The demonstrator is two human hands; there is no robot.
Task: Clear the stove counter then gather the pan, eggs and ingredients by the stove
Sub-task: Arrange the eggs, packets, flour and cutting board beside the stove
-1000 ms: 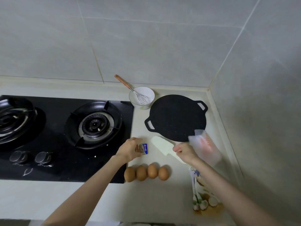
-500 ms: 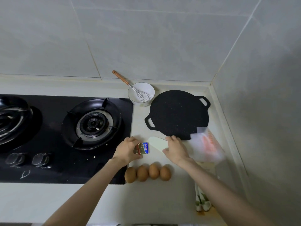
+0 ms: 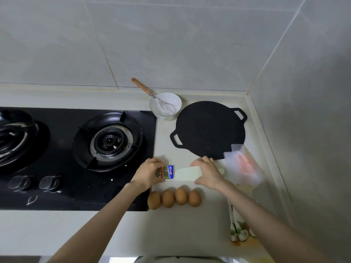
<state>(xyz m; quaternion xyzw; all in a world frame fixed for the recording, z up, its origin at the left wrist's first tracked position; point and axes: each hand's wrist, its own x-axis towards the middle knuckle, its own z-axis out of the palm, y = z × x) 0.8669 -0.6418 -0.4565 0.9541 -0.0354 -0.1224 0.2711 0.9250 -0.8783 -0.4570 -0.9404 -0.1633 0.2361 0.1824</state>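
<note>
A black flat pan [image 3: 208, 129] with two loop handles lies on the counter to the right of the stove [image 3: 76, 158]. My left hand [image 3: 149, 172] holds a small foil butter packet [image 3: 166, 172] just right of the stove's edge. My right hand [image 3: 207, 172] grips a white spatula [image 3: 187, 173], fingers curled over its blade, right beside the packet. Several brown eggs [image 3: 174, 197] sit in a row in front of both hands. A white bowl [image 3: 165, 105] with a wooden-handled whisk [image 3: 152, 96] stands behind the pan's left side.
A clear plastic bag [image 3: 242, 165] with something orange inside overlaps the pan's front right edge. A printed packet [image 3: 238, 230] lies near the front right. Tiled walls close the back and right. A gas burner [image 3: 108, 141] and two knobs [image 3: 34, 183] are on the stove.
My right hand slid left from the spatula's handle end onto its blade, closer to the butter packet. My left hand stayed on the packet.
</note>
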